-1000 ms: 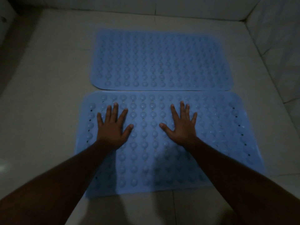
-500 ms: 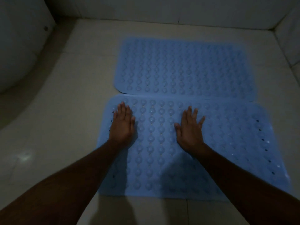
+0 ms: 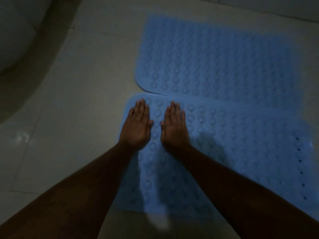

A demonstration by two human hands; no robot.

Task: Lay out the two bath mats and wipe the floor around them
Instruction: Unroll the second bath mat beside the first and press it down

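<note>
Two blue bath mats with rows of round bumps lie flat on the tiled floor, long edges touching. The far mat [image 3: 215, 62] fills the upper right. The near mat [image 3: 241, 152] runs from the centre to the right edge. Both of my hands press palm-down on the near mat's far left corner. My left hand [image 3: 137, 125] lies at the mat's left edge and my right hand [image 3: 174, 126] just beside it, thumbs almost meeting. Neither hand holds anything. My forearms cover part of the near mat's left end.
Pale floor tiles [image 3: 77, 100] surround the mats on the left and front. A white curved fixture [image 3: 13, 31] stands at the upper left with a dark band along its base. The wall's foot [image 3: 276, 7] runs behind the far mat. The light is dim.
Both hands have slid left across the near mat to its left corner and come close together, fingers drawn in. The view has swung left, so the mats sit further right.
</note>
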